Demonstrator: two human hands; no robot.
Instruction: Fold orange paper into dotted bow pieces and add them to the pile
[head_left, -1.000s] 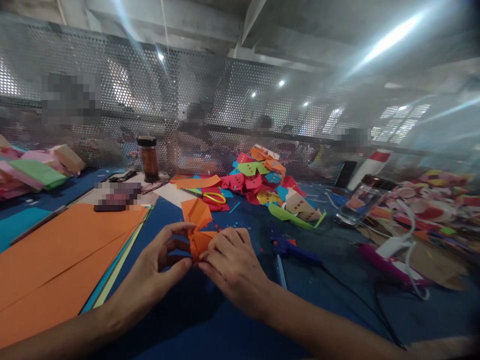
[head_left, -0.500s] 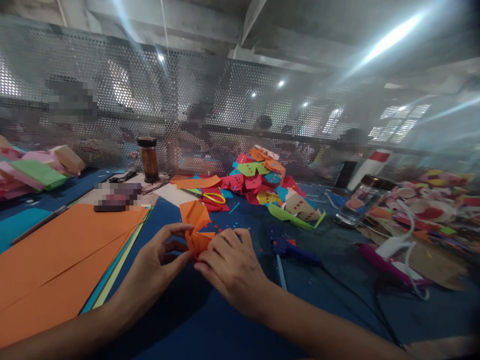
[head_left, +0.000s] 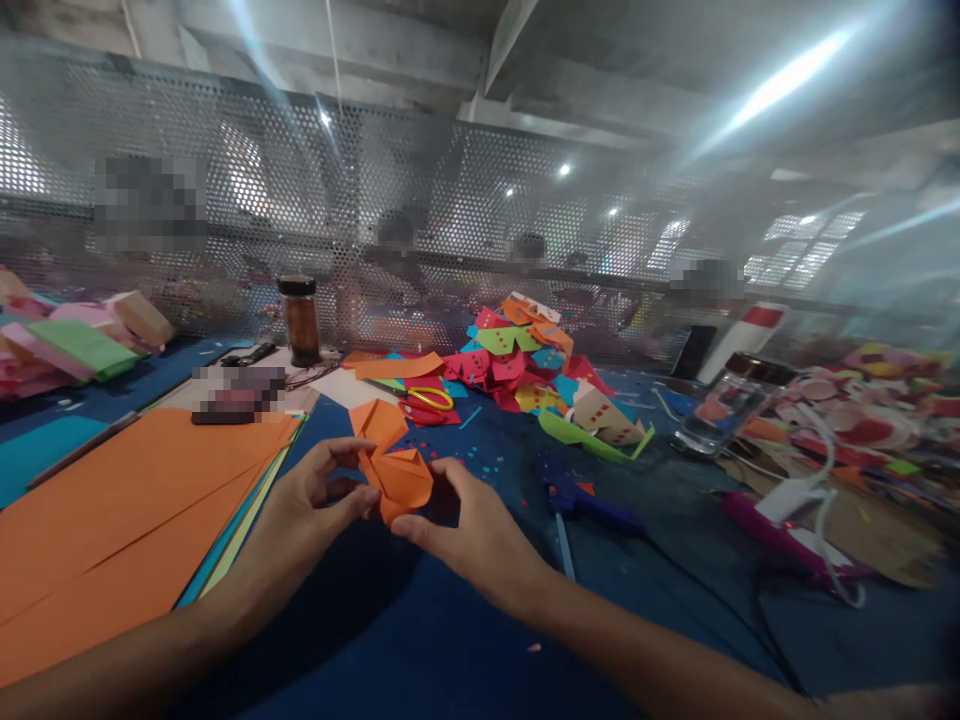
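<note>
An orange folded paper piece [head_left: 401,478] is held up over the blue table, its flaps fanned apart. My left hand [head_left: 322,500] pinches its left side between thumb and fingers. On the other side, my right hand [head_left: 469,525] has its thumb against the lower right edge and its fingers around the right flap, partly hidden behind it. Beyond the paper lie yellow-handled scissors [head_left: 430,398] on red scraps. To the right of my right hand is a blue glue gun [head_left: 581,500] with a glue stick [head_left: 564,548] showing at its end.
Orange paper sheets [head_left: 135,520] are stacked at left, with a phone [head_left: 236,395] on top. A brown jar [head_left: 298,325] stands behind. Colourful folded papers [head_left: 517,350] pile up at the back. A glass bottle [head_left: 724,405] and a magenta power strip [head_left: 795,535] sit at right, before more scraps.
My right fingers have moved from the front of the orange paper to its right edge, showing more of its folds. The paper has turned and its flaps look more rounded.
</note>
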